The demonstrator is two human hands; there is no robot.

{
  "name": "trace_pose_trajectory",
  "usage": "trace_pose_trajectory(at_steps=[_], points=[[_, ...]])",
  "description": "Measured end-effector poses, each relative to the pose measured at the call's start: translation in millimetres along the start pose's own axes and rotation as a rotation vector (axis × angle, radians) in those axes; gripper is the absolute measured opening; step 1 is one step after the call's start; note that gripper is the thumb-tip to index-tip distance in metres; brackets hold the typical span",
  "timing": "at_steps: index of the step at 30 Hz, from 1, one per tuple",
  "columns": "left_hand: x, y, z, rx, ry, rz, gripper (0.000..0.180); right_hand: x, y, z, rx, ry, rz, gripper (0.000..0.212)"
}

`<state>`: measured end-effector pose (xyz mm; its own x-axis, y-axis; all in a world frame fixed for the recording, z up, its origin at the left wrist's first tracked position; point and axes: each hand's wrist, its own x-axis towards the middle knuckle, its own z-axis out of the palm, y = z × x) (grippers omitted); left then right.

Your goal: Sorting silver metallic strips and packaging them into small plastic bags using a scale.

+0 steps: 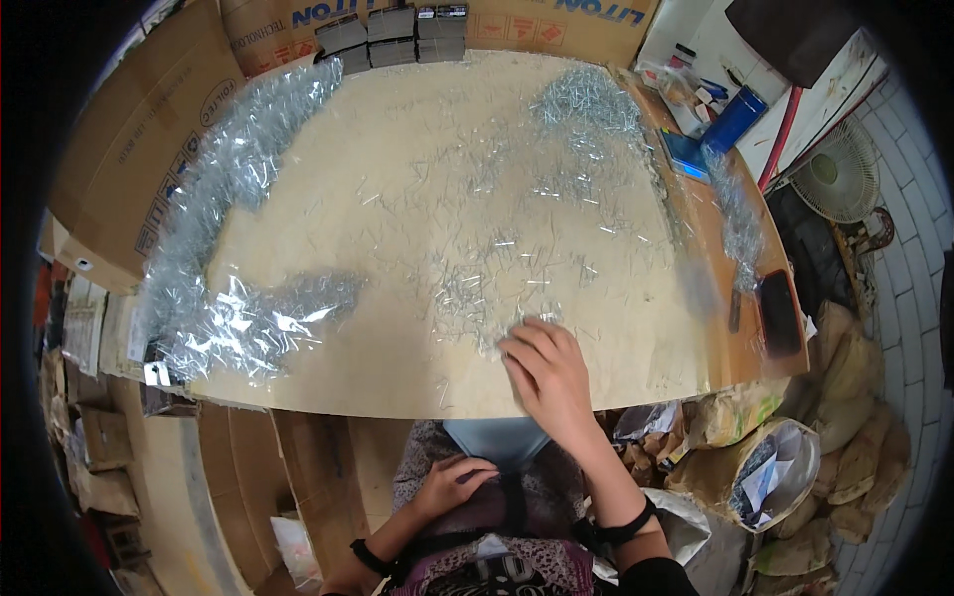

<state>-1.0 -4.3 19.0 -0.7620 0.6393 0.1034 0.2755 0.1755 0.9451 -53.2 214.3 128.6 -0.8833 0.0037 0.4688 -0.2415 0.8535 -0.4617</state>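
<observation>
Small, thin, shiny metal wire pieces [462, 298] lie scattered over the pale wooden tabletop [397, 372]. At the near edge of their spread, my right hand [547, 372] rests low over the board, its fingers bent and slightly apart, fingertips beside the pieces. Nothing shows in its grasp. Below the table edge, my left hand [454, 484] is in my lap with the fingers curled together. It lies by the lower left edge of a blue-grey tray [492, 437], which sits partly under the table. Whatever the left fingers hold, if anything, is hidden.
Larger heaps of the wire pieces line the left side [234, 164] and the far right [591, 99]. Stacked dark packs [393, 40] stand at the back before cardboard boxes [139, 129]. A phone [778, 313] and a blue cylinder [735, 117] lie on the right ledge, with sacks [750, 472] below.
</observation>
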Motion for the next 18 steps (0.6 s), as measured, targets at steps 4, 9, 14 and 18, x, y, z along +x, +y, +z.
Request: trace_pose_trajectory(at_steps=[4,9,14,18], points=[[-1.1,0.0,1.5,-0.037,0.004,-0.014,0.012,-18.5,13.8,-9.2,0.308,0.025,0.14,0.03],[-0.5,2.6,0.7,-0.049,-0.002,-0.013,0.013,-6.4,1.9,-7.1,0.087,-0.06,0.096,0.044],[-4.0,4.1,1.1,-0.066,-0.005,-0.065,0.015,-1.4,-45.4,18.0,-0.083,-0.103,0.04,0.052],[-1.7,9.6,0.9,-0.082,-0.004,-0.052,0.016,-12.5,-46.2,39.4,-0.094,-0.074,0.07,0.041]])
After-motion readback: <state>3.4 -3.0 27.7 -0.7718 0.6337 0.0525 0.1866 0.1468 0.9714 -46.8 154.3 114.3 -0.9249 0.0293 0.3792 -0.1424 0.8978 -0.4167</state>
